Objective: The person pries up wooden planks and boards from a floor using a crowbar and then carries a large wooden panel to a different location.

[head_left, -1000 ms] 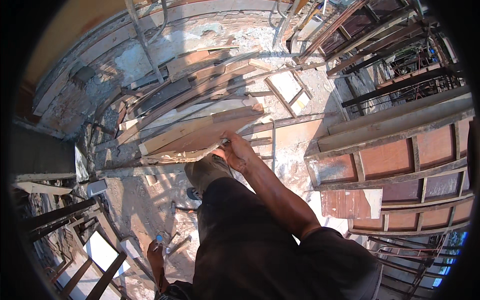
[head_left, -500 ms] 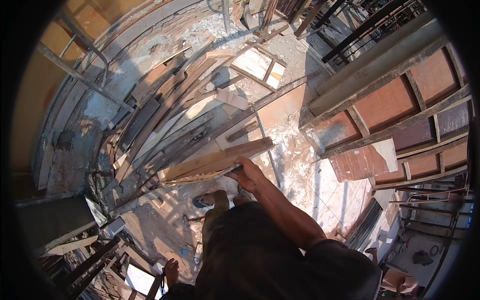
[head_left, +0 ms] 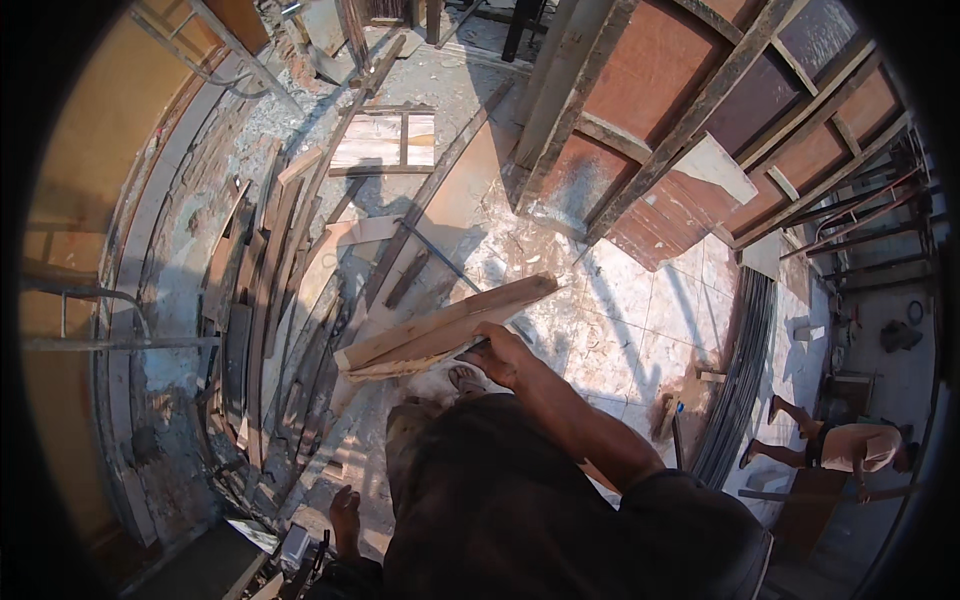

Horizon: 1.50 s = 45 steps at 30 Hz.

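My right hand (head_left: 495,355) is closed round the near edge of a long wooden plank (head_left: 450,315), with dark material at the grip. The plank is held up in front of my legs, running from lower left to upper right. A lengthwise line divides its face, and its near lower edge looks rough and yellowish. My left hand (head_left: 345,508) hangs low at my left side, apart from the plank. Its fingers seem loosely apart, with nothing visible in them. Beneath the plank, one sandalled foot (head_left: 465,380) shows on the floor.
A heap of old timber (head_left: 270,290) lies on the left. Beyond it is a small wooden frame (head_left: 404,140). Large framed panels (head_left: 650,80) lean at the upper right, near a stack of dark strips (head_left: 740,360). Another person (head_left: 850,445) bends over a board at the far right.
My view and body have turned to the right, with the plank still in my right hand. The timber heap now sits further left, and the other person has come more fully into view.
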Motion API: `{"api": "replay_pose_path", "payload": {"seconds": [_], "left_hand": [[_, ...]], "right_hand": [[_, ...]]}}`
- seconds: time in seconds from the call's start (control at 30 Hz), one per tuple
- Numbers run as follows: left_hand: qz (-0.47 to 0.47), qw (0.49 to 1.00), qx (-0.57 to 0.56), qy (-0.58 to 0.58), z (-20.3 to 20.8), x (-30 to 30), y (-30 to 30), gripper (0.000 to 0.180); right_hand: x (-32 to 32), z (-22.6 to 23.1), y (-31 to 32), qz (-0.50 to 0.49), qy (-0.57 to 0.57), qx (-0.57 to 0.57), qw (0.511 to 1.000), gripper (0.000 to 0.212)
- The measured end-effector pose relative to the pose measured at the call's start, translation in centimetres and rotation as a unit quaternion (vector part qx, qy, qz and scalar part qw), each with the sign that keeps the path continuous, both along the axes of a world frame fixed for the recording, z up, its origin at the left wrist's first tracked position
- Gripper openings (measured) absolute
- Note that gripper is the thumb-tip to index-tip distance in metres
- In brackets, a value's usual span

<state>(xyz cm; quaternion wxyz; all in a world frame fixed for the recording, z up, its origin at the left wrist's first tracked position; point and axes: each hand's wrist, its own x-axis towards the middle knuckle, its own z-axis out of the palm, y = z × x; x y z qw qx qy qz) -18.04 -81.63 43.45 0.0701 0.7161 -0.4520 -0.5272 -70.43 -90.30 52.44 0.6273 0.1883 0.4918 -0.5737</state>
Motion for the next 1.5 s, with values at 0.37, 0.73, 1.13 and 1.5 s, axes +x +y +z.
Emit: {"api": "replay_pose_path", "payload": {"seconds": [0.37,0.73,1.13,1.5], "left_hand": [[-0.192,0.979,-0.059,-0.02,-7.7,5.0,-15.6,0.038],[-0.274,0.923,-0.258,0.079,4.7,-21.1,-24.9,0.068],[-0.648,0.637,-0.416,-0.024,10.6,-64.4,-30.4,0.079],[-0.612,0.7,-0.367,0.031,7.6,-74.1,-26.6,0.046]], "right_hand": [[-11.4,4.4,9.0,-0.201,0.144,-0.091,0.965,0.037],[-18.8,6.4,11.9,-0.28,0.167,-0.134,0.936,0.031],[-33.7,3.0,5.9,-0.178,0.067,-0.025,0.981,0.025],[-48.8,-1.8,7.2,-0.039,-0.06,-0.009,0.997,0.042]]}}
